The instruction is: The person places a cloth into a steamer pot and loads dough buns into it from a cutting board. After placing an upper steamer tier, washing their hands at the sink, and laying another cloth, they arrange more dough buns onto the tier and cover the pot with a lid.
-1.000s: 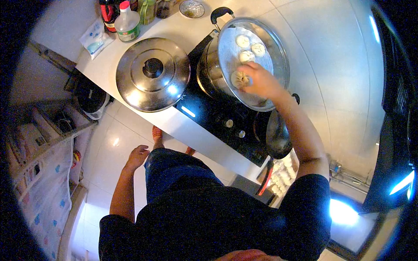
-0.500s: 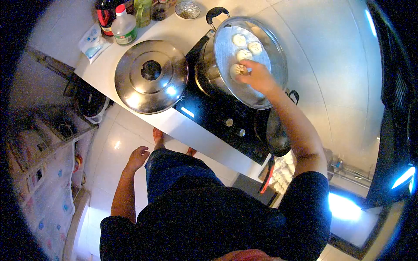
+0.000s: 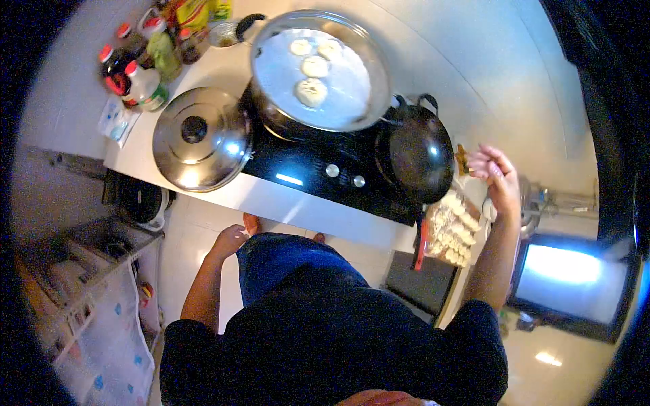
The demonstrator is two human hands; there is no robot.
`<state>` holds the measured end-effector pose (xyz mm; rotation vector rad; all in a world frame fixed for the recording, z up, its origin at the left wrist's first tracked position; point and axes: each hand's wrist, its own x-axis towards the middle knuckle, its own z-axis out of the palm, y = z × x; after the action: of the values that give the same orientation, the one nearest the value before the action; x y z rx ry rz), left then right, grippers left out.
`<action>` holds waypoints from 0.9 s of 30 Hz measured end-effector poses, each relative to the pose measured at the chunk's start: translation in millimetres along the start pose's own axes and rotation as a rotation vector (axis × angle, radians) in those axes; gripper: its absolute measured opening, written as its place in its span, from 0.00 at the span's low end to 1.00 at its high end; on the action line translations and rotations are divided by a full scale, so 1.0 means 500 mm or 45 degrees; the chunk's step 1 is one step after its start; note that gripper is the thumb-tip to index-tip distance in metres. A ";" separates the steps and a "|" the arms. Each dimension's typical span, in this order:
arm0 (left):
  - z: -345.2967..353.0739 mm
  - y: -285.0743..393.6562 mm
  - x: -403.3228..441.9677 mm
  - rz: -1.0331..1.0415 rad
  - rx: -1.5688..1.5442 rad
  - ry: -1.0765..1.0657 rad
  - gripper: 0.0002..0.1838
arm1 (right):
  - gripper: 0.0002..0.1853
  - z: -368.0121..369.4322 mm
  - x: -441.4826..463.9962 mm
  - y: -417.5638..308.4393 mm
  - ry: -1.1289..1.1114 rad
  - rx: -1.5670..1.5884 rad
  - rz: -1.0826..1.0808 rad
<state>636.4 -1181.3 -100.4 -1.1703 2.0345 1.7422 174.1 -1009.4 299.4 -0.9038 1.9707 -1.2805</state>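
Pot (image 3: 352,88) judged part-filled: four buns (image 3: 315,66) in; rows of dough pieces (image 3: 452,227) outstanding at counter's (image 3: 132,152) right end.
Buns lie toward the pot's left rim. Right hand (image 3: 497,172) near wok (image 3: 416,159), fingers half-parted, seemingly empty; left hand (image 3: 230,241) hangs, grip cannot be told.
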 end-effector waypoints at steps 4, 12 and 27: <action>0.065 0.046 0.044 0.167 0.244 -0.034 0.20 | 0.23 -0.199 -0.174 0.241 0.461 -1.508 -0.271; 0.288 0.223 0.028 -0.062 0.368 -0.091 0.20 | 0.21 -0.466 -0.461 0.673 0.769 -0.868 0.312; 0.515 0.180 -0.133 -0.435 0.299 0.029 0.21 | 0.22 -0.436 -0.378 0.920 0.216 -1.116 0.516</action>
<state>536.4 -921.4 -63.9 -1.3667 1.8551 1.2988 14.4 -608.5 -30.0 -0.7031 2.7204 -0.2334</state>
